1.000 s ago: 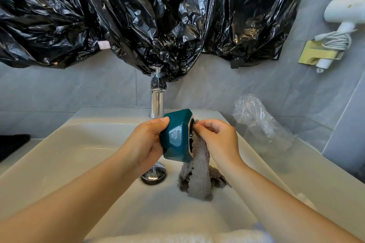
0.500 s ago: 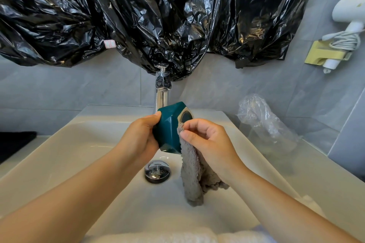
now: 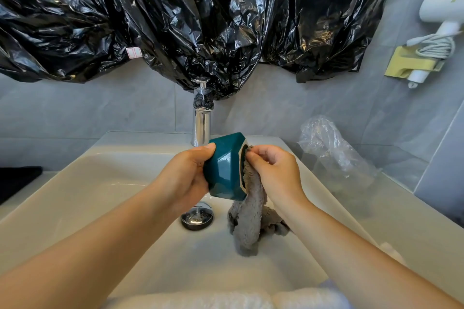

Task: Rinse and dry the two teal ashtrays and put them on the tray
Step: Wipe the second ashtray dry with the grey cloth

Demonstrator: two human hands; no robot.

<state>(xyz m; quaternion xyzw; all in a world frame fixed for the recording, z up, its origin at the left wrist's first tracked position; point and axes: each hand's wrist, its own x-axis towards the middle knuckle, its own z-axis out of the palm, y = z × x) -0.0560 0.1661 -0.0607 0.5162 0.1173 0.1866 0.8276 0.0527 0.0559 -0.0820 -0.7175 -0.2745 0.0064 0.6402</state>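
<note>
The left grip clasps the teal ashtray on its side, mouth facing the right grip, which pinches a grey cloth against that rim, apparently for drying, slack hanging below over the sink.

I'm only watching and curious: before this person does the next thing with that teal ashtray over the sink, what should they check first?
1. Left hand grips the ashtray securely: ok.
2. Right hand pinches the cloth at the ashtray's opening: ok.
3. Tap off, no stream showing: ok.
4. Inside of the ashtray dry: cannot tell, the opening faces sideways.
5. Tray in sight to set it on: not ok, none in view.
6. Second ashtray located: not ok, none in view.
</note>
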